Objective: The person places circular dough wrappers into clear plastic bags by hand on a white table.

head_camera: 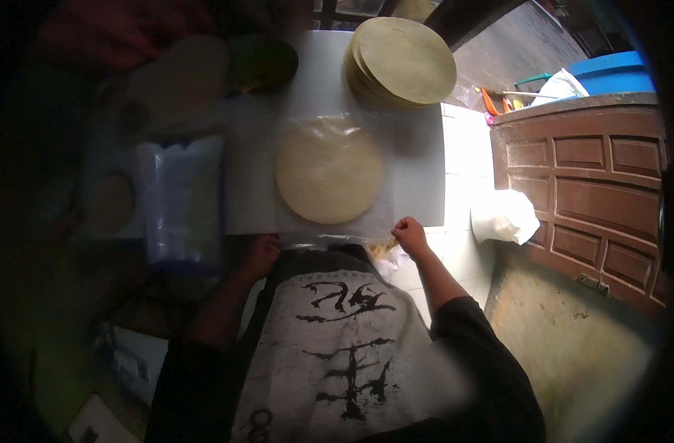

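A clear plastic bag (pixel 301 230) lies flat on the white table, with a pale round flat sheet (pixel 329 171), perhaps a wafer or dough sheet, inside it. My left hand (pixel 265 256) has its fingers closed at the bag's near left corner, in shadow. At the near right corner my right hand (pixel 408 235) pinches the film between thumb and fingers. The bag's near edge stretches between both hands, in front of my shirt. Beyond it, at the far right of the table, rises a stack of similar round sheets (pixel 406 61).
Left on the white table (pixel 420 166) lies a shiny plastic pack (pixel 184 202), overhanging the near edge. A dark green round object (pixel 265 63) sits behind, blurred. To the right are a brown panelled door (pixel 608 194), a white sack (pixel 504 216) and a blue tub (pixel 614 72).
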`<state>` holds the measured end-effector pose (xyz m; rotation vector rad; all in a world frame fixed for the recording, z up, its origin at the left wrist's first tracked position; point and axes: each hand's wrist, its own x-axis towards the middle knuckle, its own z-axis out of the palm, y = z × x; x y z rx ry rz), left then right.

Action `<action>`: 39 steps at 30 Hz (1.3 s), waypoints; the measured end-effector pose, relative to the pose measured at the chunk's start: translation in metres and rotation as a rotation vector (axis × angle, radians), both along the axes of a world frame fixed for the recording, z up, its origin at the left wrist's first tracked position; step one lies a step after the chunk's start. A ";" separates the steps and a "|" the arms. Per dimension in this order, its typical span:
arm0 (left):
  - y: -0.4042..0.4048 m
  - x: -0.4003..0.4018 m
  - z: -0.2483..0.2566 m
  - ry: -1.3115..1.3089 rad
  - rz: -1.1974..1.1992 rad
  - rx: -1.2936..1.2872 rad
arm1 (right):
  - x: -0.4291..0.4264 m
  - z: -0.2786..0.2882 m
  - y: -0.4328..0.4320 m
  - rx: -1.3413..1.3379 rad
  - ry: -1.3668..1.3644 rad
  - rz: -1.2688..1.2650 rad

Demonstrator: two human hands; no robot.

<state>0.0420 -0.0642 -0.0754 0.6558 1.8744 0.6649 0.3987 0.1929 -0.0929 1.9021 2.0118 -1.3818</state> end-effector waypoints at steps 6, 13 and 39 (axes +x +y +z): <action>0.055 -0.005 0.050 0.423 -0.181 0.311 | -0.069 0.066 0.020 0.604 -0.024 0.323; 0.199 -0.006 0.059 0.795 -0.537 0.362 | -0.208 0.047 0.068 0.807 0.098 0.704; 0.179 -0.023 0.011 0.726 -0.352 0.148 | -0.200 0.035 0.116 0.704 0.091 0.888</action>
